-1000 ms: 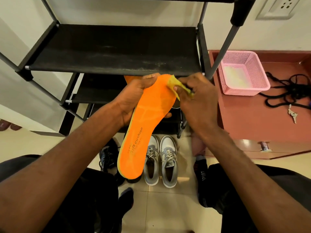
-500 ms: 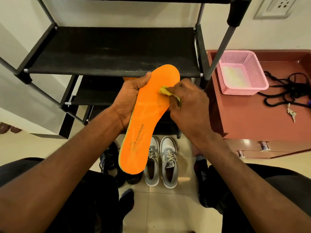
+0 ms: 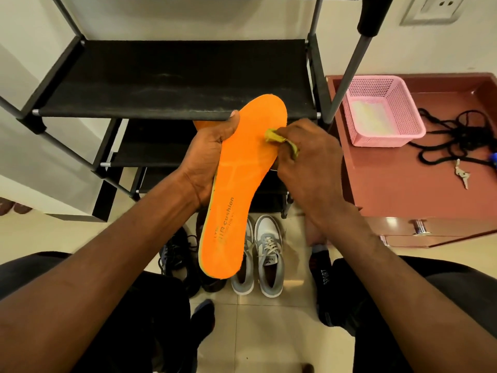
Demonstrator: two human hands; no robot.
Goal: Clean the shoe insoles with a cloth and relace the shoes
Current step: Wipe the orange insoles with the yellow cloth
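My left hand (image 3: 208,157) grips an orange insole (image 3: 236,189) along its left edge, thumb on top near the toe end. A second orange insole shows only as a sliver behind the thumb. My right hand (image 3: 306,162) pinches a small yellow cloth (image 3: 278,140) and presses it on the insole's upper right part. On the floor below stand a grey and white pair of sneakers (image 3: 265,254) with laces in, and dark shoes (image 3: 180,254) partly hidden behind the insole. Black laces (image 3: 457,138) lie tangled on the red-brown cabinet.
A black shoe rack (image 3: 172,79) stands straight ahead, its right post beside the red-brown cabinet (image 3: 398,184). On the cabinet are a pink plastic basket (image 3: 384,111) and keys (image 3: 462,177). My knees and socked feet frame the tiled floor.
The right hand with the cloth slid from the insole's toe tip down and inward onto its upper face. The insole's toe end rose slightly and is now uncovered.
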